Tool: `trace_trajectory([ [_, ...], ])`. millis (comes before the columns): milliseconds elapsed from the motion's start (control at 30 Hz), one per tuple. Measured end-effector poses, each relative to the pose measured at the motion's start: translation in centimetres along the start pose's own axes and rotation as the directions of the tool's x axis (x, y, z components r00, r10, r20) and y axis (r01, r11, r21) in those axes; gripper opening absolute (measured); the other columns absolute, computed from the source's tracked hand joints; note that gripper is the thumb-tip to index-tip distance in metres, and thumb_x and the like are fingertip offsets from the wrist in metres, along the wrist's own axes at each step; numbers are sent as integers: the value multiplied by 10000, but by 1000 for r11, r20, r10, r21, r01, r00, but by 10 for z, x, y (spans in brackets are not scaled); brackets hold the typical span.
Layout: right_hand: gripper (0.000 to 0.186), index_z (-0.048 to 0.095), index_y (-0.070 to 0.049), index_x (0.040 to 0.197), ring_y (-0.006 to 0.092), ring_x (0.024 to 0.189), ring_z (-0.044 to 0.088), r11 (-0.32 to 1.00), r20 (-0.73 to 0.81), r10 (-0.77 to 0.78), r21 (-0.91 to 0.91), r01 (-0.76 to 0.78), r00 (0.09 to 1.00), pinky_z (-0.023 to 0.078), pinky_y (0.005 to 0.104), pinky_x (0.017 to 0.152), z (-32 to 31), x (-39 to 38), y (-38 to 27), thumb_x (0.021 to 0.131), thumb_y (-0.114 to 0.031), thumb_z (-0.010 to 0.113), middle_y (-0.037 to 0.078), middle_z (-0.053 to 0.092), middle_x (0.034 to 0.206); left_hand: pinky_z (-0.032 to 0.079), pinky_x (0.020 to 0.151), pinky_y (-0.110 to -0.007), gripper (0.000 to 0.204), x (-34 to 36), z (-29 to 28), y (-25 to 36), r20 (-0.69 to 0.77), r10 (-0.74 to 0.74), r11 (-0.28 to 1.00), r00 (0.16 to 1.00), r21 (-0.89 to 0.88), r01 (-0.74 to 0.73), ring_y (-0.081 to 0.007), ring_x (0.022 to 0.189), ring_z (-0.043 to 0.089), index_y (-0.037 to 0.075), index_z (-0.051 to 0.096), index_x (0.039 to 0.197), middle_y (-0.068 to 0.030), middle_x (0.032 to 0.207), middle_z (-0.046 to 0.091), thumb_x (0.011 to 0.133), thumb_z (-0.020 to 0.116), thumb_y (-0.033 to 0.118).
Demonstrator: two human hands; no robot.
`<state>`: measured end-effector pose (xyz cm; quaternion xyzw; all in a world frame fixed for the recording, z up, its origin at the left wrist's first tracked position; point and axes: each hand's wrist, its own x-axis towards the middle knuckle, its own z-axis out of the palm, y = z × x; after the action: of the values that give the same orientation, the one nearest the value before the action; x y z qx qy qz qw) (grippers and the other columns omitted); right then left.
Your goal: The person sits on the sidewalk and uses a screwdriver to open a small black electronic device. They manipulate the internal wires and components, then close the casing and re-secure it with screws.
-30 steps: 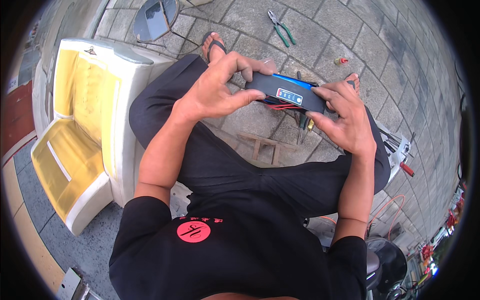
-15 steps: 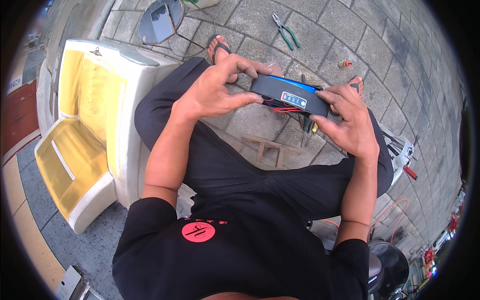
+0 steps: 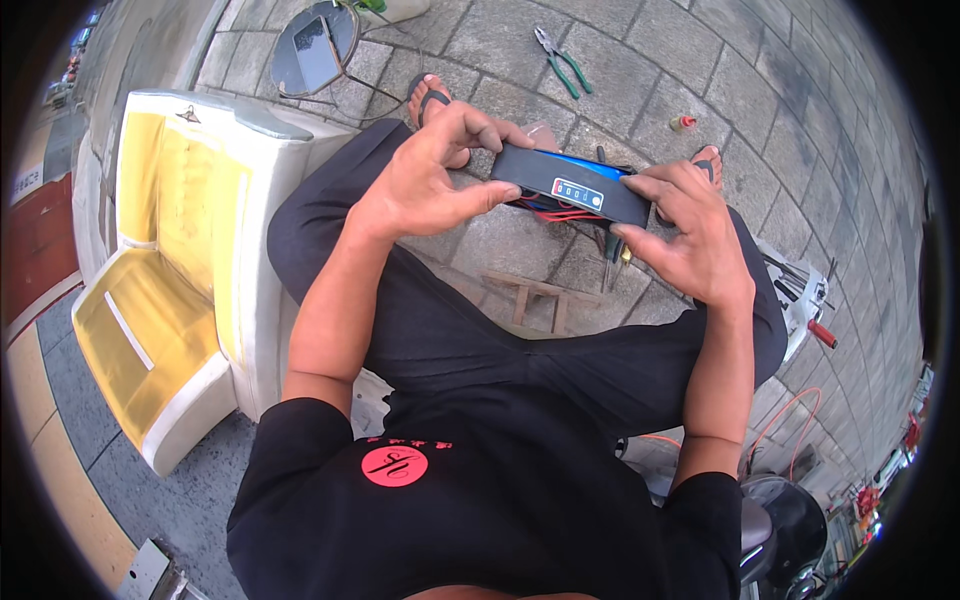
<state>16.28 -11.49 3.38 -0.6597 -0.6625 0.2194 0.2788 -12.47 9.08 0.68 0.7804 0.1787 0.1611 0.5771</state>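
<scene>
Between my hands, above the paving in front of my knees, is a battery pack (image 3: 530, 173) with a black end panel, a small indicator strip and a blue wrapped body. Red wires (image 3: 565, 214) show along its lower edge. My left hand (image 3: 430, 180) grips the pack's left end, thumb below and fingers above. My right hand (image 3: 695, 235) holds the right end the same way. The pack's far side and underside are mostly hidden. Partly behind it, tool handles (image 3: 612, 245) stick out near the ground.
Green-handled pliers (image 3: 562, 62) and a small red-capped bottle (image 3: 682, 124) lie on the paving ahead. A wooden frame (image 3: 540, 298) sits between my legs. At left stands a yellow-and-white seat (image 3: 170, 260); a round stool (image 3: 315, 50) bears a phone. A white tool tray (image 3: 800, 310) is at right.
The battery pack and both hands have shifted very slightly left in the picture, and the panel has turned a little. The grip of both hands stays the same.
</scene>
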Motion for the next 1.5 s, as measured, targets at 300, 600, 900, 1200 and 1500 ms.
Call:
trace_trajectory([
  [300,502,796,-51,1241,313,1131,691,1000,-4,-24,-20,24,1000,456,439,943,0,-1,1,808,-270,926,102,760,1173,574,1050,-417,536,11,8,10,79,92,977,993,185,-105,-244,1254,714,66,529,1184,-208,1377,750,864,958,62],
  [600,498,795,-45,1244,335,1130,685,1000,-2,-29,3,29,1000,514,445,978,0,0,-1,810,-252,924,111,758,1183,454,1254,-526,508,11,17,-1,39,44,999,998,20,-44,-269,1281,731,64,492,1162,-206,1305,779,890,919,27],
  [900,483,790,-37,1236,343,1115,678,1000,-9,-7,-29,7,1000,535,458,978,0,1,-1,819,-247,914,113,752,1154,478,1219,-510,524,12,20,-5,29,34,994,999,-109,-31,-265,1250,729,78,497,1161,-208,1323,761,876,935,48],
  [1200,439,791,-26,1193,333,1087,675,999,-36,-37,9,37,999,533,454,970,0,1,-1,826,-239,905,108,746,1110,558,1046,-407,566,18,23,9,78,138,977,987,155,-149,-246,1203,703,73,539,1183,-182,1359,750,833,983,94],
  [1500,441,782,-10,1188,332,1064,671,998,-32,-63,3,63,998,530,452,972,-2,1,-4,833,-245,896,117,735,1102,602,1009,-403,562,23,33,6,56,216,965,975,139,-222,-268,1195,739,63,519,1188,-200,1328,766,850,968,70],
])
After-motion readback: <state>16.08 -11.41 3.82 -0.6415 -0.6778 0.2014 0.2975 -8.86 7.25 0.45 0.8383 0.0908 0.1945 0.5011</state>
